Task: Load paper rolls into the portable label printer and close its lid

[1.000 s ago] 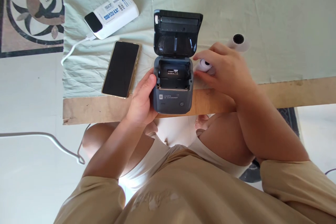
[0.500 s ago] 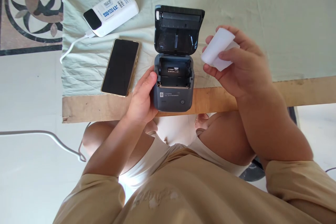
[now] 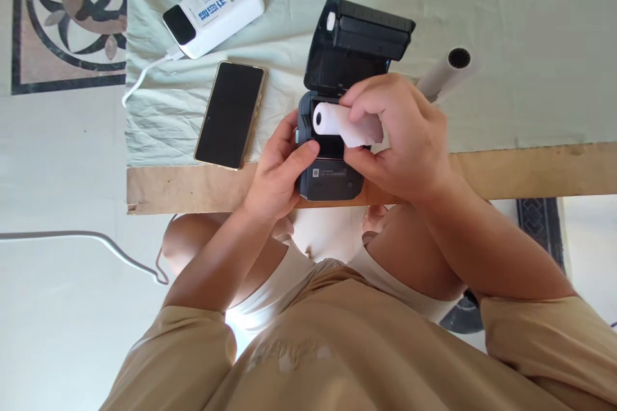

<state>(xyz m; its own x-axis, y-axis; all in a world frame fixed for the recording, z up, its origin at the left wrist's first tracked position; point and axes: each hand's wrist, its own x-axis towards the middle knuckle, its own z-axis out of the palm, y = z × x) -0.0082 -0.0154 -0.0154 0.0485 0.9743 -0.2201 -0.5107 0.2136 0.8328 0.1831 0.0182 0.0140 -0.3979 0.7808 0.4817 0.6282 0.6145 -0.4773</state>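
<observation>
White paper roll [image 3: 343, 126] is being held in the right hand [image 3: 400, 138], fingers curled over it from above w/ thumb underneath, grip closed on the roll. Roll is lying crosswise over the open paper bay of the dark grey printer [image 3: 330, 181], one end pointing toward the person's left; whether it is seated fully in the bay cannot be told, hand covering approx. half of it. Printer lid [image 3: 359, 45] is standing open, tilted back. Left hand [image 3: 277, 173] is clasping the printer's left side, thumb resting on the front edge by the bay, fingers partly closed round the body. Printer is sitting at the near edge of the wooden board [image 3: 530, 170], partly on the pale green cloth [image 3: 506, 26]. Second paper roll [image 3: 448, 70] is lying on the cloth just right of the lid, apart from both hands. Black phone [image 3: 231, 114] is lying face up left of the printer; white power bank [image 3: 214, 9] w/ cable [image 3: 144, 74] is lying beyond it.
</observation>
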